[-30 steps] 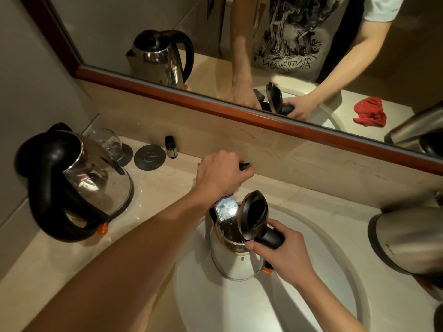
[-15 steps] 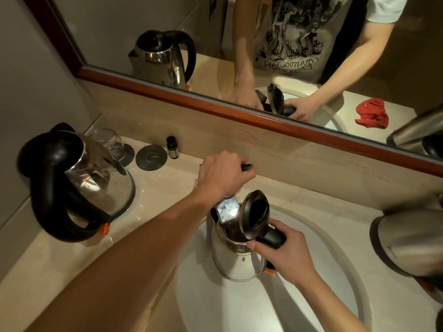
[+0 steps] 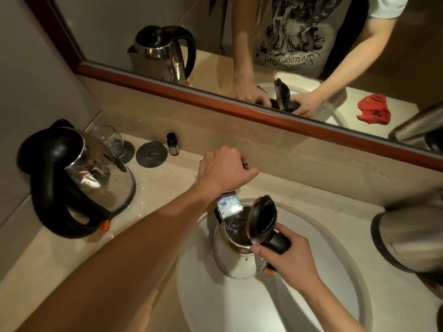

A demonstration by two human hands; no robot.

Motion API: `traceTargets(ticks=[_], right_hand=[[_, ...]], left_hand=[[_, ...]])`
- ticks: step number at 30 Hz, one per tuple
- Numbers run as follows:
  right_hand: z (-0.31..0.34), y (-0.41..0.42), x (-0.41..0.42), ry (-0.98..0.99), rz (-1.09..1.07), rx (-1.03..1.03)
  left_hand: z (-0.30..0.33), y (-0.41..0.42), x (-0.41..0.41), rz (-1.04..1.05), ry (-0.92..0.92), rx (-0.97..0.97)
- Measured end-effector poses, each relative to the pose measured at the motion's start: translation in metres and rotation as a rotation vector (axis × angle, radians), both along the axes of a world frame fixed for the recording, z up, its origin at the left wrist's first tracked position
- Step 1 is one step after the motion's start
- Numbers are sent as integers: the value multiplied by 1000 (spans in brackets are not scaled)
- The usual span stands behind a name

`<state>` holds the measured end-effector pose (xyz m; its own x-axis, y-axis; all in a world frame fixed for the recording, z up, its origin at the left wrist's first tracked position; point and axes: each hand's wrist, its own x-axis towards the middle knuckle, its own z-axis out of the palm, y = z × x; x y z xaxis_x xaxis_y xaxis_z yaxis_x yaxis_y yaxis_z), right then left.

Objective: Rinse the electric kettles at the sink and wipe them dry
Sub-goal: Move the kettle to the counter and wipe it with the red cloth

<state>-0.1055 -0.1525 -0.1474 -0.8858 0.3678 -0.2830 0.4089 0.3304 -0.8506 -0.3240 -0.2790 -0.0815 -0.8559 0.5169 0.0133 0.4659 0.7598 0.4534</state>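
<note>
A beige stone counter (image 3: 167,178) with a smooth, veined surface is seen below a wood-framed mirror (image 3: 263,113); a round white basin (image 3: 239,307) is sunk into it. Three steel kettles are counted. The largest in view, a shiny kettle with a thick black handle (image 3: 79,178), is stood on the counter at the left. A second kettle with a brushed body (image 3: 407,238) is cut off at the right edge. The third kettle (image 3: 237,255) is held upright in the basin, its black lid (image 3: 262,219) tipped open, and water is poured into it from a flat steel spout (image 3: 227,203). Its black handle is wrapped by the right hand (image 3: 287,257), fingers closed around it. The tap lever is covered by the left hand (image 3: 223,168), curled shut over it. Behind the left kettle, one clear glass (image 3: 110,137), one round dark coaster (image 3: 151,154) and one small dark bottle (image 3: 172,144) are set near the wall. A crumpled red cloth (image 3: 374,109) is shown only in the mirror.
</note>
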Motion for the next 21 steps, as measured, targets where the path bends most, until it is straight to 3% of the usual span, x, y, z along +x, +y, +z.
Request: traceTargets(ticks=[12, 17, 21], right_hand=[[-6, -6, 13, 16, 23, 14], [-6, -12, 21, 30, -150, -118], [0, -9, 28, 27, -224, -137]], left_hand=[[2, -4, -1, -67, -29, 40], [2, -12, 1, -111, -34, 155], [19, -30, 22, -282, -66, 267]])
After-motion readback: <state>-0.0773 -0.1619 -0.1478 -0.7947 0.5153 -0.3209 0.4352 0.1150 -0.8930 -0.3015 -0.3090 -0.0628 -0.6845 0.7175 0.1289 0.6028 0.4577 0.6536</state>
